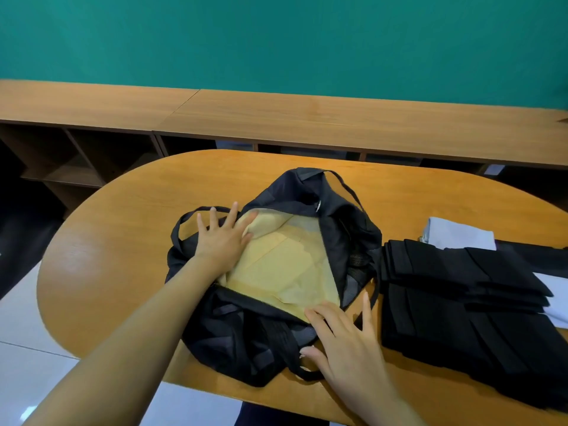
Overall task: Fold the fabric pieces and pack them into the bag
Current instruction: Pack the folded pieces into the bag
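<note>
1. Left hand (pixel 219 238): lies flat across the left rim of the bag (pixel 239 336). The fingers are straight and spread. The grip is apart and holds nothing. The palm presses the rim down, and the thumb side touches the yellow fabric (pixel 276 272).
2. Bag: black, soft, zip mouth wide open. It lies on the wooden counter (pixel 116 247). One strap loops out at the bag's left side, beyond the left hand.
3. Yellow fabric: folded flat inside the bag, filling the open mouth.
4. Right hand (pixel 341 342): rests palm down on the near right part of the bag. The fingers are straight and spread. The grip is apart, with nothing clamped. Two fingertips touch the near edge of the yellow fabric.
5. Black fabric stack (pixel 461 302): folded pieces lie overlapped on the counter, just right of the bag and touching its right side.
6. Pale fabric (pixel 461 235): folded, right of the bag, beyond the black fabric stack and partly under it.
</note>
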{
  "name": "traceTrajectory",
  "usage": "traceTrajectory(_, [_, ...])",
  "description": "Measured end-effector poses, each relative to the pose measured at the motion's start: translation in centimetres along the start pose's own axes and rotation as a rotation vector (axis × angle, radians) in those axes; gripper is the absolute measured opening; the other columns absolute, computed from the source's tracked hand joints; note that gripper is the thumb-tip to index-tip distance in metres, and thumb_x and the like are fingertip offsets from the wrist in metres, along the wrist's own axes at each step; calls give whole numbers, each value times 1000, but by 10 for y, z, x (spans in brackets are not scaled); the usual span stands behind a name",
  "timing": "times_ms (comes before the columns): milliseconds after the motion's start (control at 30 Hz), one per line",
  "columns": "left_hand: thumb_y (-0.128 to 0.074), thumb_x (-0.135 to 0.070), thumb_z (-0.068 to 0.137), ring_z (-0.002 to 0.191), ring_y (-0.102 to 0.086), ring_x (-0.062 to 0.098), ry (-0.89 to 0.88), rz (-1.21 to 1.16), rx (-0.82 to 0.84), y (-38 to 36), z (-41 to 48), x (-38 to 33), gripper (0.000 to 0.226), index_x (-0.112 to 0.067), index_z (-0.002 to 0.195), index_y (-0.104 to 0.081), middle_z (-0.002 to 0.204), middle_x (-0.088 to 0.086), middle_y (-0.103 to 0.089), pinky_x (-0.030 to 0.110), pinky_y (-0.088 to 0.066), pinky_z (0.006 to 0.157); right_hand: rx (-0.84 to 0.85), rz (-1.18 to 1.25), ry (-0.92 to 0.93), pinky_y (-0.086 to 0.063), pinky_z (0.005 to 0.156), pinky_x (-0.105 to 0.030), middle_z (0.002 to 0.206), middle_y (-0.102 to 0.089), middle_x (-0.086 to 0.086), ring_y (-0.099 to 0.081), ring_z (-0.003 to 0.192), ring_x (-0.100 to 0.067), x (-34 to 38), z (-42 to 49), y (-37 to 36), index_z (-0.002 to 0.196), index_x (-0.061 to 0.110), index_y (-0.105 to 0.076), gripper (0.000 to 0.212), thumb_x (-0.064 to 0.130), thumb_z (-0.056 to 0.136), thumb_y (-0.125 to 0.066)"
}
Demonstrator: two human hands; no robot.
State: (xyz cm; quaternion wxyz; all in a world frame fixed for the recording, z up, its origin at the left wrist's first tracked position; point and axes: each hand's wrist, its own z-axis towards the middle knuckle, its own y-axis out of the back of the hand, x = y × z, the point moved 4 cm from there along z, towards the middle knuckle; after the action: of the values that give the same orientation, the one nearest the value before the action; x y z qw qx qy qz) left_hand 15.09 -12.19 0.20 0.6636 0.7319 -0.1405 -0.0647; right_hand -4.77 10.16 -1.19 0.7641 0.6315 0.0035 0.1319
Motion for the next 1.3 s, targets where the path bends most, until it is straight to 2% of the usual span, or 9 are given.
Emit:
traceTrajectory(133, [-10, -48, 105, 146, -5, 47, 71, -53, 6, 1, 10, 12, 51, -45, 151, 9, 164, 3, 11, 64, -5, 115, 37, -9, -5, 2, 117, -53, 118, -60, 14, -58, 116, -8, 0, -5, 2, 121, 23, -65, 68, 63, 99, -14])
traceTrajectory(300, [-15, -49, 104, 126, -43, 42, 16, -133, -40, 0, 6, 5, 52, -45, 152, 5, 164, 4, 4, 52, -34, 99, 12, -4, 88, -4, 118, -51, 133, -59, 3, -45, 135, -19, 17, 23, 20, 113, 19, -69, 72, 67, 98, -17])
traceTrajectory(467, [-16, -44, 105, 113, -54, 38, -4, -177, -129, 5, -1, 1, 49, -43, 153, -2, 164, 3, -4, 50, -39, 91, 131, -25, 198, -1, 116, -54, 152, -42, -4, -29, 145, -27, 42, 66, 12, 150, 19, -36, 77, 70, 97, -14])
traceTrajectory(567, [-19, -38, 107, 112, -55, 37, 30, -230, -160, 6, 0, 3, 48, -44, 153, -5, 164, 2, -6, 52, -40, 91, 163, -23, 210, -3, 113, -64, 136, -56, 1, -46, 134, -25, 33, 54, 3, 150, 23, -35, 74, 71, 96, -16])
traceTrajectory(767, [-25, -29, 107, 121, -52, 38, 144, -451, -218, 14, 5, -7, 46, -42, 150, -20, 163, 2, -14, 60, -38, 98, 94, 28, 219, -6, 115, -57, 123, -54, 6, -51, 122, -17, 15, 17, 11, 147, 25, -40, 73, 73, 94, -27])
traceTrajectory(833, [-26, -29, 107, 123, -51, 37, 181, -519, -263, 19, 6, -11, 44, -40, 150, -25, 162, 3, -19, 61, -37, 99, 94, -6, 219, -8, 115, -55, 129, -54, 5, -49, 128, -20, 15, 12, 10, 148, 23, -38, 74, 73, 94, -27])
traceTrajectory(933, [-25, -39, 106, 122, -49, 40, 149, -385, -181, 11, 4, -19, 45, -39, 151, -23, 158, 3, -28, 56, -34, 98, 125, -51, 212, -7, 115, -51, 144, -49, 2, -38, 141, -24, 16, 8, 5, 149, 22, -37, 73, 70, 96, -26])
traceTrajectory(1067, [-28, -54, 102, 135, -37, 39, 114, -318, -44, 5, 5, -17, 56, -40, 153, -14, 162, 5, -17, 57, -26, 106, 137, -74, 230, -9, 115, -51, 145, -50, 0, -39, 140, -25, 17, 14, 8, 145, 20, -43, 72, 69, 96, -23])
traceTrajectory(1300, [-30, -61, 98, 140, -30, 40, 101, -381, -23, 16, -12, -16, 61, -43, 153, -11, 163, 7, -12, 63, -19, 110, -11, -127, 180, -5, 118, -51, 149, -46, 0, -34, 143, -24, 3, 1, 60, 145, 22, -43, 65, 62, 97, -27])
